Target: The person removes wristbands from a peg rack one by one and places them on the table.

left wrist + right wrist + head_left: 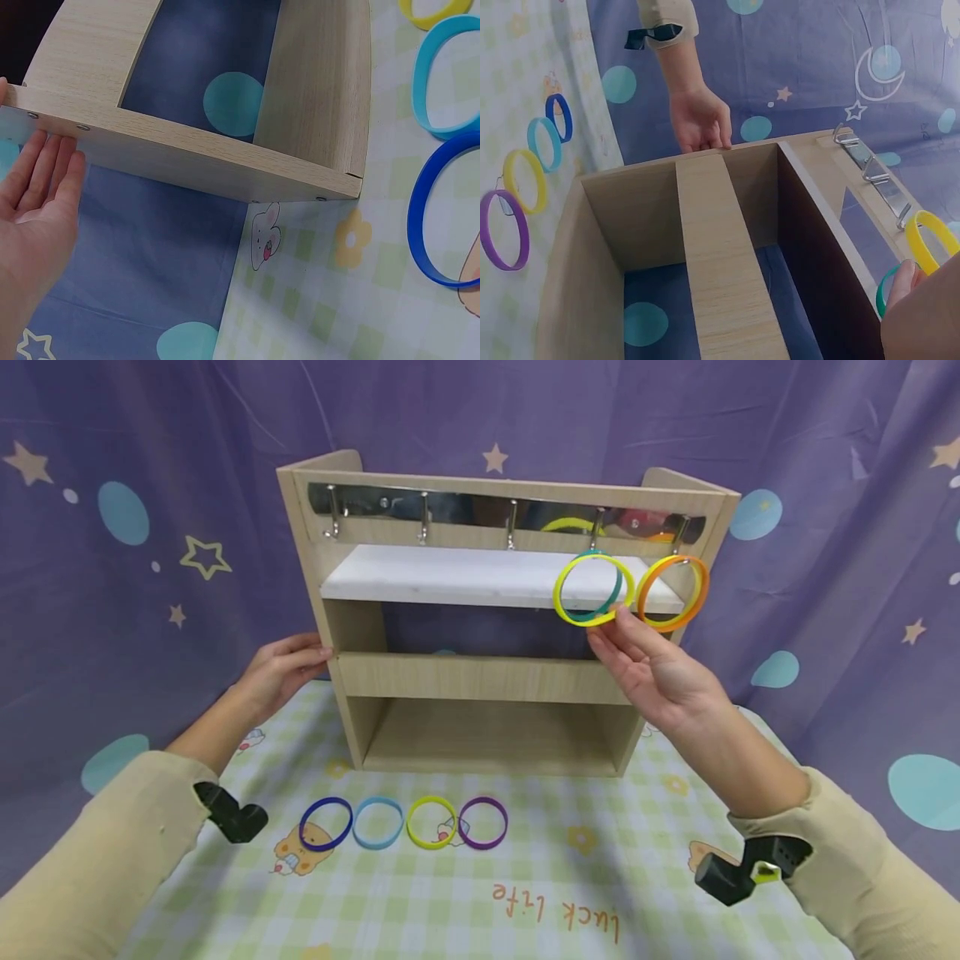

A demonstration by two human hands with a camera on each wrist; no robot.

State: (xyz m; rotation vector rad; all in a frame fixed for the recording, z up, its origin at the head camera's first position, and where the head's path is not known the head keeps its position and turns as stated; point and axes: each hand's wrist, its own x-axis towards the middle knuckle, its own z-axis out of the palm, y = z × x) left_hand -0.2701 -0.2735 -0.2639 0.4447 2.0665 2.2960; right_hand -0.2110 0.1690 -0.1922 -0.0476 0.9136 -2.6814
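My right hand (667, 685) pinches a yellow silicone wristband (557, 595) by its lower edge, in front of the second hook from the right. A teal wristband (619, 583) hangs at that hook, overlapped by the yellow one in the head view. On the rightmost hook hang an orange wristband (704, 595) and another yellow one (642, 592). My left hand (281, 672) rests its fingertips against the left side panel of the wooden shelf (480, 678). In the left wrist view those fingers (64, 176) lie nearly straight along the panel.
A metal hook rail (465, 510) runs along the shelf's upper board, above a white ledge (450, 572). In front of the shelf, dark blue (303, 828), light blue (356, 828), yellow (410, 828) and purple (505, 828) wristbands lie in a row on the checked tablecloth (420, 910).
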